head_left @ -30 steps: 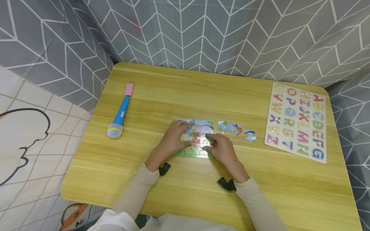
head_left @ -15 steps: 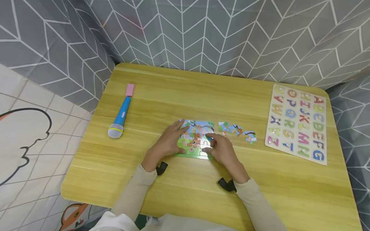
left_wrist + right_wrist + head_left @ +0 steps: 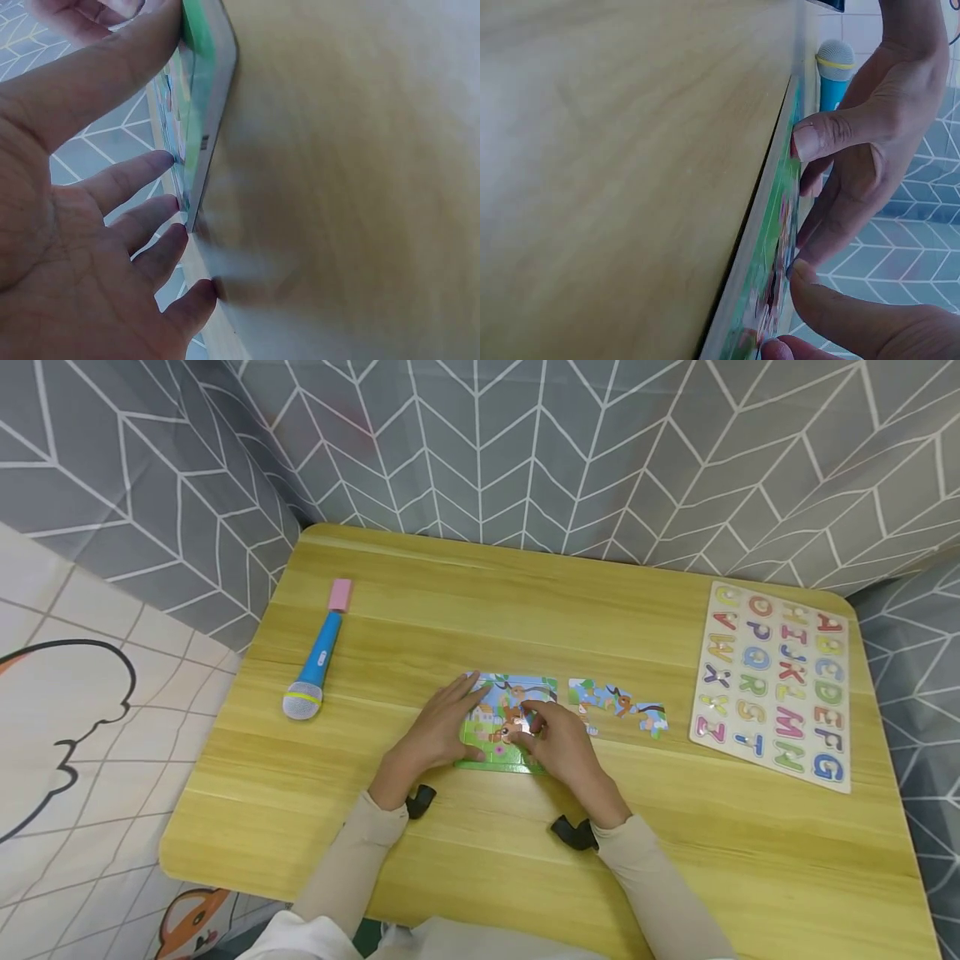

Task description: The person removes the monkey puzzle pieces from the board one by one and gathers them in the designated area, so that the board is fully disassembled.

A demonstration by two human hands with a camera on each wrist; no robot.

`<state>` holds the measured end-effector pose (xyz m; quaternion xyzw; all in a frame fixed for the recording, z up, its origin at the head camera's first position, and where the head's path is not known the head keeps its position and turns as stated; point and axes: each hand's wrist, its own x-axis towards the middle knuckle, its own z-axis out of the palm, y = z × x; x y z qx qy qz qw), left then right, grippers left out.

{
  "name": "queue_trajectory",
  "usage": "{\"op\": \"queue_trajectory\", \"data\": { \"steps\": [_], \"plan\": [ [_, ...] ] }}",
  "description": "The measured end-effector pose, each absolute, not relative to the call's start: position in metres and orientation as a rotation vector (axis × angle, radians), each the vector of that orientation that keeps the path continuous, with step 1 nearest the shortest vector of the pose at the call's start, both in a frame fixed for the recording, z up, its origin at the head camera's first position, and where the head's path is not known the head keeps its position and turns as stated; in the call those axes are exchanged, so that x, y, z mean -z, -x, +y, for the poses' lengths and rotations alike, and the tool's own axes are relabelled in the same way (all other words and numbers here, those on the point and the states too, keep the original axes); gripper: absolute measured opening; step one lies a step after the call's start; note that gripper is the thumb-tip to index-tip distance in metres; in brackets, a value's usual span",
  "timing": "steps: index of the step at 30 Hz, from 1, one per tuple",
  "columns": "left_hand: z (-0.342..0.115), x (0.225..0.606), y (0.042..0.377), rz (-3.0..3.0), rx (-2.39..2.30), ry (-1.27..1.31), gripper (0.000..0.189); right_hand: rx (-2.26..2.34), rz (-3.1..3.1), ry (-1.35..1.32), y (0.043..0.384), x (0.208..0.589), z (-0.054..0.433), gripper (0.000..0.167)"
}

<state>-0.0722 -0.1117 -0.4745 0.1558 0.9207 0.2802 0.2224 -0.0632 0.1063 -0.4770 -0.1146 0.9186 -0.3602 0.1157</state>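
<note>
Puzzle [image 3: 487,727] on table [image 3: 480,610], between hands. Left hand [image 3: 438,722] spread wide along left edge. Right hand [image 3: 562,739] over right half — thumb and finger narrowly apart; whether gripping anything, cannot tell. Loose pieces [image 3: 618,701] right of puzzle, row running sideways — right hand nearer.

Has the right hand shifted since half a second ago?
Yes. Judged against the puzzle board in the head view, the right hand has moved leftward, its fingertips now further in over the board from the right edge.

Puzzle board [image 3: 495,766] blue and green, seemingly orange-brown near its half-covered middle; curtain [image 3: 480,443] grey, white-chevroned.
</note>
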Motion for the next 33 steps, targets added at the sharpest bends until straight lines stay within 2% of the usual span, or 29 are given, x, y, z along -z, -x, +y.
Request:
{"op": "queue_trajectory", "data": {
  "steps": [9,14,21,23,33],
  "plan": [
    [-0.111,0.476,0.073,2.546,-0.771,-0.443,0.109,0.985,2.717,0.351,0.069,0.478,0.096,0.058],
    [-0.110,0.476,0.072,2.545,-0.771,-0.439,0.109,1.042,2.723,0.323,0.067,0.479,0.094,0.050],
    [-0.111,0.476,0.073,2.552,-0.772,-0.446,0.109,1.364,2.665,0.327,0.064,0.479,0.103,0.020],
    [-0.112,0.476,0.073,2.553,-0.770,-0.442,0.110,1.441,2.617,0.289,0.063,0.476,0.108,0.016],
    [-0.113,0.476,0.072,2.551,-0.793,-0.422,0.110,1.515,2.583,0.042,0.059,0.471,0.153,0.023]
  ]
}}
